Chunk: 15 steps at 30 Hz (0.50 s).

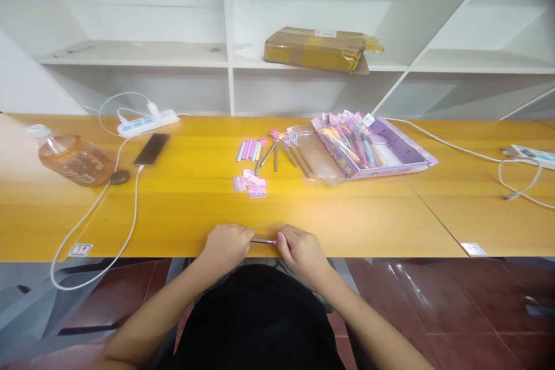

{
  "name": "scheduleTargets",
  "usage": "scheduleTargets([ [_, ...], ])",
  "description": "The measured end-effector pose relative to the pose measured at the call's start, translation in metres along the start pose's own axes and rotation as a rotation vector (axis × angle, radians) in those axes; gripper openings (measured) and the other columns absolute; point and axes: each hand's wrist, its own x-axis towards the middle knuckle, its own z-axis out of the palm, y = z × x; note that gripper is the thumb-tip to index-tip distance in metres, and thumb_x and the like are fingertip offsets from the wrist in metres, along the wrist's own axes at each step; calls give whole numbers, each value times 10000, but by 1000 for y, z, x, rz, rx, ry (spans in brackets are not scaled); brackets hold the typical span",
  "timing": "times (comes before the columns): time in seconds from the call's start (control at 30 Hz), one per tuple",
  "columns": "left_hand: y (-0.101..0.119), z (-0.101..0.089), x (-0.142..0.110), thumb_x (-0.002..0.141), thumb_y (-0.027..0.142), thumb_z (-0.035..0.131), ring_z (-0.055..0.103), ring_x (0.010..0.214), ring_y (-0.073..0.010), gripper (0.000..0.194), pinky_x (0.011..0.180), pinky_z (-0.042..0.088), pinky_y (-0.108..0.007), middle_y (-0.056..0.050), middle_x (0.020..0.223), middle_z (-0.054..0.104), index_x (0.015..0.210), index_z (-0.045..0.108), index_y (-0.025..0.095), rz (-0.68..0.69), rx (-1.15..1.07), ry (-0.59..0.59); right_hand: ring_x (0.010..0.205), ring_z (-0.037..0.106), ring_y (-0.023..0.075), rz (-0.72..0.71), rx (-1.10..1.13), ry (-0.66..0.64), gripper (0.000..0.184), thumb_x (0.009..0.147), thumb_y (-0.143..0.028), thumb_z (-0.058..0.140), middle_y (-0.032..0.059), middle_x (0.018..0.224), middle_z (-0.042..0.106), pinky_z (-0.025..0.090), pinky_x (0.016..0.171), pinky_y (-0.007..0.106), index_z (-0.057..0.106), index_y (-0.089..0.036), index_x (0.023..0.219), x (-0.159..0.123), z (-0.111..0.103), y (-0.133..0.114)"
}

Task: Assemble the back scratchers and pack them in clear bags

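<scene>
Near the table's front edge, my left hand (229,243) is closed round one end of a thin metal back scratcher (262,241). My right hand (301,248) grips its other end, where a bit of pink shows; the head is hidden in the fingers. Ahead lie several more back scratchers (277,150) with metal rods and small pink, yellow and purple hand-shaped heads. Left of them is a row of pastel pink, blue and purple tubes (248,150). Small pink printed cards (251,182) lie between these and my hands.
A purple box (390,170) holds wrapped pastel items, with clear plastic packaging (323,156) beside it. To the left are a phone (151,149), a tipped-looking drink bottle (76,159), a power strip (147,122) and a looping white cable (136,208). A taped carton (312,49) sits on the shelf.
</scene>
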Motion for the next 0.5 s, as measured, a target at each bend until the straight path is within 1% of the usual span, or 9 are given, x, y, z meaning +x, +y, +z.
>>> scheduleTargets([
  [0.17, 4, 0, -2, 1007, 187, 584, 809, 957, -314, 200, 803, 588, -377, -169, 993, 832, 995, 782, 164, -69, 14, 21, 589, 578, 172, 53, 8, -83, 444, 1160, -299, 399, 21, 701, 670, 338, 614, 322, 596, -230, 768, 8, -6, -4],
  [0.23, 5, -1, -4, 999, 172, 588, 807, 929, -311, 197, 790, 589, -377, -174, 975, 829, 976, 782, 157, -70, 24, 24, 594, 598, 176, 63, 23, -112, 461, 1162, -309, 395, 24, 698, 684, 347, 617, 318, 598, -232, 756, 10, -9, -7],
  [0.3, -1, -3, -6, 971, 148, 608, 801, 891, -298, 171, 769, 584, -365, -164, 937, 823, 939, 776, 160, -67, 41, 36, 600, 623, 181, 65, 30, -120, 473, 1165, -320, 387, 33, 705, 706, 360, 620, 316, 608, -233, 756, 11, -14, -6],
  [0.37, -16, -5, -13, 939, 126, 615, 793, 867, -294, 162, 742, 568, -353, -154, 899, 814, 909, 769, 166, -87, 70, 79, 595, 635, 188, 87, 25, -88, 490, 1166, -335, 370, 46, 697, 714, 368, 614, 321, 613, -237, 752, 9, -25, 3],
  [0.4, -28, -7, -18, 930, 121, 608, 791, 860, -297, 171, 724, 556, -349, -152, 880, 809, 897, 769, 168, -110, 93, 109, 588, 634, 193, 106, 20, -65, 499, 1165, -350, 363, 51, 683, 708, 369, 608, 325, 607, -240, 743, 7, -33, 12],
  [0.43, -44, -9, -25, 929, 119, 590, 791, 862, -299, 194, 708, 539, -344, -151, 872, 807, 890, 772, 173, -141, 124, 148, 575, 625, 197, 133, 13, -40, 513, 1163, -371, 356, 54, 658, 692, 368, 600, 331, 593, -245, 726, 4, -44, 25],
  [0.5, -84, -14, -42, 932, 141, 570, 789, 849, -300, 219, 678, 502, -334, -140, 841, 801, 859, 771, 189, -176, 201, 195, 555, 604, 201, 170, 5, -29, 530, 1152, -438, 359, 50, 618, 654, 373, 594, 337, 547, -260, 690, -8, -69, 56],
])
